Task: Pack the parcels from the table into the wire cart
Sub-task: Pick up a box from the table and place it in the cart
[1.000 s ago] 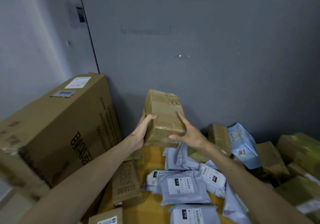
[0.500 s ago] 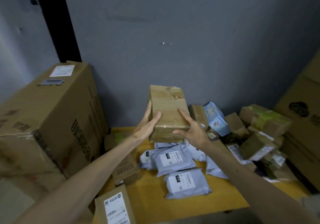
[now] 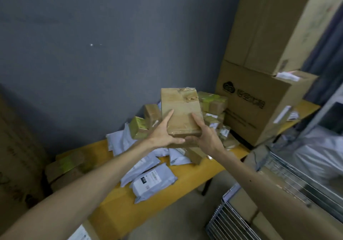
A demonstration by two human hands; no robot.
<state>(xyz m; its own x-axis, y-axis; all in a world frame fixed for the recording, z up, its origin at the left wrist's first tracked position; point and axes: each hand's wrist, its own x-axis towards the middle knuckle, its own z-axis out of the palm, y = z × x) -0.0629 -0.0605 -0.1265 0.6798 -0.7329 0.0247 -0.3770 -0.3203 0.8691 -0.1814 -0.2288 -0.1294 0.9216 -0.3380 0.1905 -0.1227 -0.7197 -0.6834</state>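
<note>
View from a head-worn camera, looking down along 2 bare forearms. Both hands hold 1 brown parcel (image 3: pixel 181 110), a cardboard box with wrinkled clear tape on its far end, in the air above the back edge of a yellow tabletop (image 3: pixel 194 173). The parcel touches nothing but the hands. The left hand (image 3: pixel 163 135) takes its near left corner and the right hand (image 3: pixel 207 137) its near right corner. Each grip is closed on the parcel, with 1 finger laid flat up the top face and the rest wrapped at the near end.

Below the parcel, a heap of small boxes (image 3: pixel 152 113), some with green tape, sits along the tabletop's back edge against a grey wall (image 3: pixel 92 54). Grey mailer bags (image 3: pixel 154 182) with white labels lie spread from the middle to the front edge. At the back right corner stands a large printed carton (image 3: pixel 259 106), with a taller carton (image 3: pixel 269 26) stacked on it. Another big carton (image 3: pixel 14 156) fills the picture's left side, blurred.

A wire cart (image 3: pixel 232 223) stands on the floor just beside the tabletop's right end, with cardboard showing through its bars.
</note>
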